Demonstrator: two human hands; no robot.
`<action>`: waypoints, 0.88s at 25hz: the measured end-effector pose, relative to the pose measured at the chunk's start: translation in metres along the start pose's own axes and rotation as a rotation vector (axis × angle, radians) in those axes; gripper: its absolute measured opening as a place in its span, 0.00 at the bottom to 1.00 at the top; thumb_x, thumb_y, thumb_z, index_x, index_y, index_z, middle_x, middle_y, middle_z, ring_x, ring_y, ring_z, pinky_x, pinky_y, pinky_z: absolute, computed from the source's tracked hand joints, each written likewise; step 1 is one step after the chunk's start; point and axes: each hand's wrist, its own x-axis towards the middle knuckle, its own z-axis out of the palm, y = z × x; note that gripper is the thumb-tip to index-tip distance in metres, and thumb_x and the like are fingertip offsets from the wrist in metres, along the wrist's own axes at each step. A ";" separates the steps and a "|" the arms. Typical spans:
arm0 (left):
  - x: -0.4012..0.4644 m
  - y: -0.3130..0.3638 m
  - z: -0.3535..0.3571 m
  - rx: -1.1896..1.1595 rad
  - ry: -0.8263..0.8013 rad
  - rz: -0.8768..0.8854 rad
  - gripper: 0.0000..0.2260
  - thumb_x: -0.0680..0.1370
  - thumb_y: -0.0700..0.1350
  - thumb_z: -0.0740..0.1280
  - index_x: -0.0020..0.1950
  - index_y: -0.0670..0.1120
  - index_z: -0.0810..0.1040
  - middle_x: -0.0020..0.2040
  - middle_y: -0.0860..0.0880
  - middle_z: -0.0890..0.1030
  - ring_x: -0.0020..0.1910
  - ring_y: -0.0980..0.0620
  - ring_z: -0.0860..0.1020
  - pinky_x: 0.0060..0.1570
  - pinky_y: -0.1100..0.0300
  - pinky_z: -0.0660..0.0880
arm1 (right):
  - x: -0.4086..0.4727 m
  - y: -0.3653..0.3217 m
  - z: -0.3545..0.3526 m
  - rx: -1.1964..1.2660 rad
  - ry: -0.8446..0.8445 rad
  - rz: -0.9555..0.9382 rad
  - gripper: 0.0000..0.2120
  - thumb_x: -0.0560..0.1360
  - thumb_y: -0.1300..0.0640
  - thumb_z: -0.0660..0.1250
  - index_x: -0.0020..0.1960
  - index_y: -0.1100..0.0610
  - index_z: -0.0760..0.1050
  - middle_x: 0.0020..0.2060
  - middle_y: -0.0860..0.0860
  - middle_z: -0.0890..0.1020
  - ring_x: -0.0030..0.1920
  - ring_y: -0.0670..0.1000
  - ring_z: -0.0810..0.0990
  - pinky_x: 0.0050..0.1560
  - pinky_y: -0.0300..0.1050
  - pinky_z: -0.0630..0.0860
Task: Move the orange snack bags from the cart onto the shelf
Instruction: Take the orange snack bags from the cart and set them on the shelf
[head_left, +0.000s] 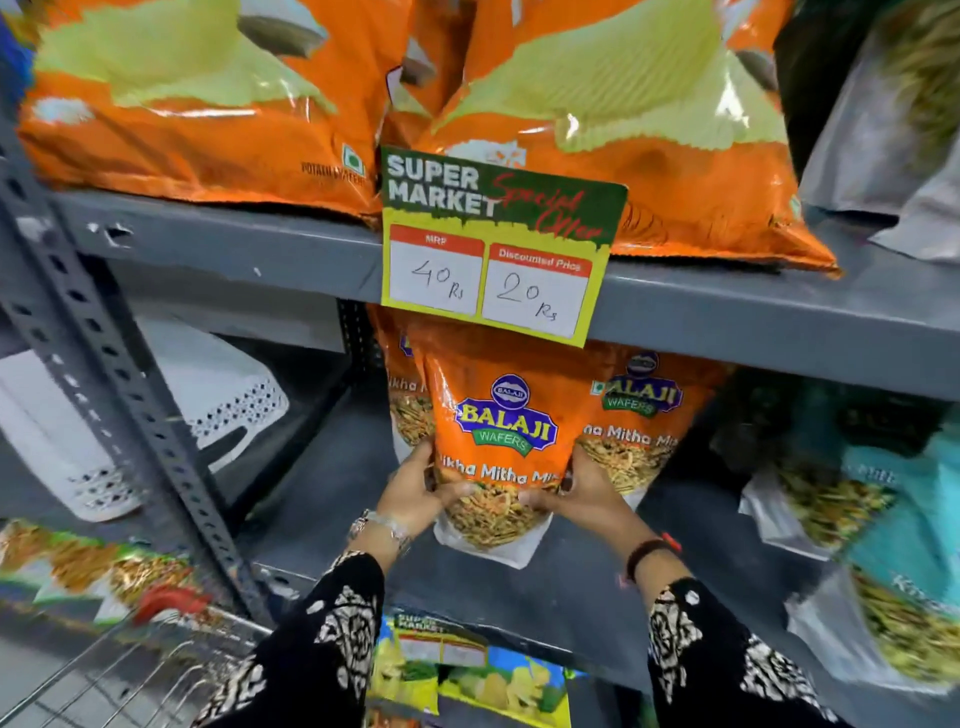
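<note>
An orange Balaji snack bag (498, 415) stands upright on the grey middle shelf (332, 499), held at its lower sides by both hands. My left hand (415, 491) grips its lower left edge and my right hand (582, 493) grips its lower right edge. Two more orange Balaji bags stand behind it, one (405, 395) to the left and one (639, 415) to the right. The wire cart (119, 670) is at the bottom left, with a snack bag (93, 566) lying at its rim.
Large orange chip bags (208, 104) fill the upper shelf, with a yellow price sign (493, 260) hanging from its edge. Teal snack bags (883, 571) stand at the right. A perforated grey upright (104, 374) runs down the left. White items (171, 415) lie at the shelf's left.
</note>
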 end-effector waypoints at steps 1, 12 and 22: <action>-0.001 0.001 0.001 0.005 -0.001 0.001 0.28 0.69 0.40 0.71 0.66 0.46 0.65 0.60 0.46 0.76 0.59 0.48 0.74 0.65 0.50 0.70 | 0.000 0.000 -0.002 -0.009 0.001 0.003 0.37 0.63 0.59 0.75 0.65 0.57 0.59 0.61 0.55 0.74 0.61 0.52 0.73 0.62 0.48 0.69; -0.037 0.004 0.016 0.069 0.086 0.056 0.32 0.72 0.43 0.68 0.71 0.49 0.55 0.69 0.45 0.69 0.68 0.46 0.67 0.65 0.51 0.67 | -0.033 0.025 0.009 0.113 0.051 0.020 0.46 0.62 0.56 0.76 0.71 0.53 0.50 0.68 0.51 0.66 0.67 0.50 0.63 0.68 0.53 0.63; -0.196 -0.089 -0.049 0.075 0.533 -0.140 0.28 0.70 0.36 0.70 0.68 0.41 0.64 0.68 0.41 0.70 0.63 0.51 0.69 0.56 0.68 0.64 | -0.099 0.038 0.140 -0.024 -0.205 -0.054 0.31 0.65 0.62 0.74 0.64 0.63 0.63 0.63 0.59 0.71 0.64 0.57 0.70 0.65 0.48 0.66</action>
